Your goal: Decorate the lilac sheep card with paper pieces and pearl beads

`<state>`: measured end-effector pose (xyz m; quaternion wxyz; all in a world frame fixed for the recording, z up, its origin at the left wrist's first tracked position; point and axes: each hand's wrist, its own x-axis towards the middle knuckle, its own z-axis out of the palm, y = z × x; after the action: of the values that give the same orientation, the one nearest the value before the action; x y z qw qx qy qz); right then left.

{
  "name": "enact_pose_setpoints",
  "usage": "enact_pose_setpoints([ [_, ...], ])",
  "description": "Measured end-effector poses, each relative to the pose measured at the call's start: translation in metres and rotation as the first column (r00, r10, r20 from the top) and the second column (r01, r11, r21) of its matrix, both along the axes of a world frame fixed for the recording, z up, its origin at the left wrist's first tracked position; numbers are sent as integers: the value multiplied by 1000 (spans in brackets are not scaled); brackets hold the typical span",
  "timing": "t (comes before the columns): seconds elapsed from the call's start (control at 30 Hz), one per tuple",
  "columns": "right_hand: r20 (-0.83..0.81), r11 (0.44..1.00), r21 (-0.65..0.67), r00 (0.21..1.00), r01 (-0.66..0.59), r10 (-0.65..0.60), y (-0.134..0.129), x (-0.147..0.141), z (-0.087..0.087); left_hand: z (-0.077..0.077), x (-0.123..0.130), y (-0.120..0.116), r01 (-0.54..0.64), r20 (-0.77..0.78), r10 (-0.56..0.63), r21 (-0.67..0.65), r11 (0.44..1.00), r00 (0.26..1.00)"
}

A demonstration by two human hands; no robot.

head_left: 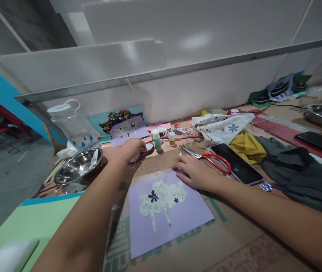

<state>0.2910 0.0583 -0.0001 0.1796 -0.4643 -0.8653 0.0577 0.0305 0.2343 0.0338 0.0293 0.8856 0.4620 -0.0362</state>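
Observation:
A lilac sheet (197,219) lies on the cardboard, with a white cloud-like patch of patterned fabric (163,196) on it, dark flowers and two thin strips below. My left hand (131,149) reaches past the sheet's far left corner. Its fingers curl over a red-rimmed round case (149,148), partly hidden under them. My right hand (196,172) rests palm down with fingers spread at the sheet's far right edge. Just beyond it are red-handled scissors (217,161), close to the fingers. A glue stick (157,141) and a small dropper bottle (172,137) stand upright between the hands.
A metal bowl (78,166) and a clear plastic jug (74,124) stand at left. Green paper (36,223) lies nearer. At right are a phone (236,162), mustard cloth (244,147), dark cloth (297,166) and white floral fabric (226,126). A finished-looking lilac card (132,132) leans behind.

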Motion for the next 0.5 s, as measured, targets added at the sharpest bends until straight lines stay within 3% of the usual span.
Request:
enact_pose_setpoints([
  [0.2, 4, 1000, -7, 1000, 7, -7, 0, 0, 1, -2, 0, -1, -45, -4, 45, 6, 999, 999],
  [0.5, 3, 1000, -19, 1000, 7, -7, -1, -1, 3, -4, -4, -2, -33, 139, 30, 19, 999, 990],
])
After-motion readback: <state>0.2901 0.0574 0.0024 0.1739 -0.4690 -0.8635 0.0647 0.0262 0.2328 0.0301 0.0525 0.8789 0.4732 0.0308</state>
